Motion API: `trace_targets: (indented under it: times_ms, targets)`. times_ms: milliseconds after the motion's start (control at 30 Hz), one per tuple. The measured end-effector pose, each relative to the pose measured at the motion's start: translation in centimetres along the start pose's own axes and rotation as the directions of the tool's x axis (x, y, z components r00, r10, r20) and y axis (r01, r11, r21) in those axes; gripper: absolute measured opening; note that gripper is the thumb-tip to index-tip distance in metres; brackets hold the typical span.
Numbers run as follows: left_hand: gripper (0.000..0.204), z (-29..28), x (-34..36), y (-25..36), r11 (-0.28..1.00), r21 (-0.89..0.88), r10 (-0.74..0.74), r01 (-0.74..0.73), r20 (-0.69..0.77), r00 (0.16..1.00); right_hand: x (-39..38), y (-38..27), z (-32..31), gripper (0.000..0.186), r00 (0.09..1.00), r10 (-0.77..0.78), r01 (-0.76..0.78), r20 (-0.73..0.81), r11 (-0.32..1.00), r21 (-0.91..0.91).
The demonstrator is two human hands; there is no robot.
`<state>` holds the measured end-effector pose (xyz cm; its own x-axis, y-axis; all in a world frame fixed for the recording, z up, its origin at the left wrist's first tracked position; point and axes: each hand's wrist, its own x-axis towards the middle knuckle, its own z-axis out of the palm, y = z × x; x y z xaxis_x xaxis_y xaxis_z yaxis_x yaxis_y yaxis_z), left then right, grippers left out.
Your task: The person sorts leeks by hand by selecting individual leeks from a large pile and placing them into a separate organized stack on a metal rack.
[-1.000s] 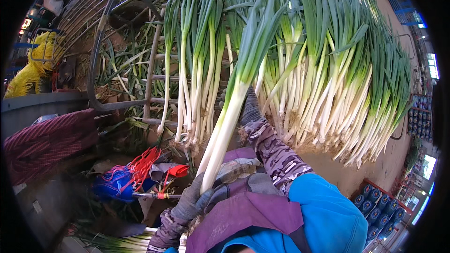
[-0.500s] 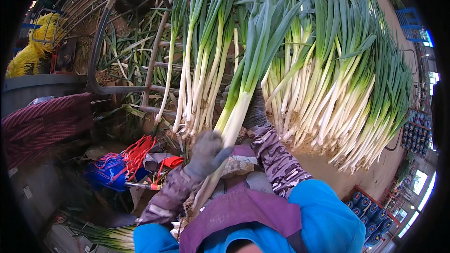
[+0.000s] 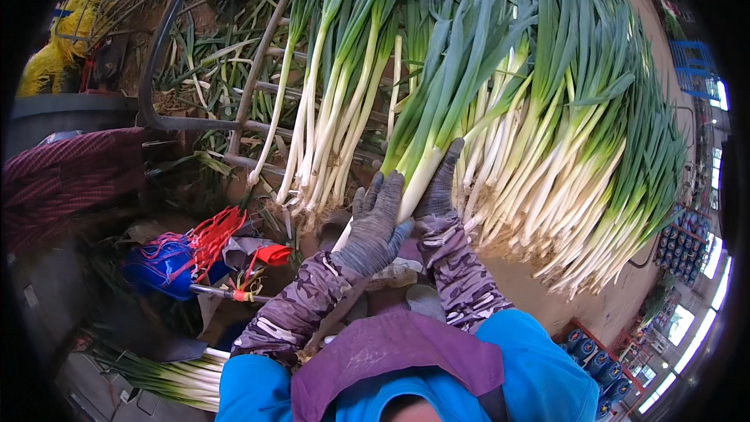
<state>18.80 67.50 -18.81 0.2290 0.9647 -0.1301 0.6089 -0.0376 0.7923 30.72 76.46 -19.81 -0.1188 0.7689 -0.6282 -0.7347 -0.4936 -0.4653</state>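
Between my gloved hands stands a small bundle of large green onions (image 3: 420, 181), white stalks toward me and dark green leaves fanning away. My left hand (image 3: 379, 227) lies across the white stalks from the left, its fingers stretched along them and its thumb across their near side. My right hand (image 3: 439, 187) presses the bundle from the right, fingers pointing up beside the stalks; part of its grip is hidden. To the left, a loose group of green onions (image 3: 344, 117) rests on a metal rack (image 3: 251, 86). A big pile of green onions (image 3: 562, 164) lies to the right, roots toward me.
At the lower left are red ties (image 3: 219, 234) with a blue container (image 3: 160, 266) and a metal rod (image 3: 226, 292). More green onions (image 3: 176, 379) lie there. A maroon cloth (image 3: 74, 184) hangs left. Crates of blue items (image 3: 598, 363) stand lower right. Leaf scraps cover the ground behind the rack.
The bundle has moved away from me, its root ends drawing up from my lap. My left hand has slid up and right, its fingers straightening. My right hand has come round into view beside the stalks.
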Motion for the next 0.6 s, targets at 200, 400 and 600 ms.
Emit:
trace_targets:
  times_ms: [200, 400, 600]
  targets:
    - [0.079, -1.3, 0.5, 2.6, 0.999, 0.052, 0.008, -0.017, 0.161, 0.987, -2.4, -2.0, -0.1, 0.090, 0.991, 0.080, -0.081, 0.110, 0.997, 0.000]
    - [0.079, -0.1, 1.6, 3.8, 0.994, 0.037, 0.098, -0.106, 0.179, 0.979, -4.8, -3.1, -0.2, 0.086, 0.987, -0.078, 0.079, 0.141, 0.997, -0.002]
    - [0.077, 0.3, 2.6, 4.7, 0.976, -0.147, 0.182, -0.163, 0.129, 0.975, -4.7, -4.6, -1.8, 0.078, 0.977, -0.206, 0.204, 0.052, 0.978, 0.038]
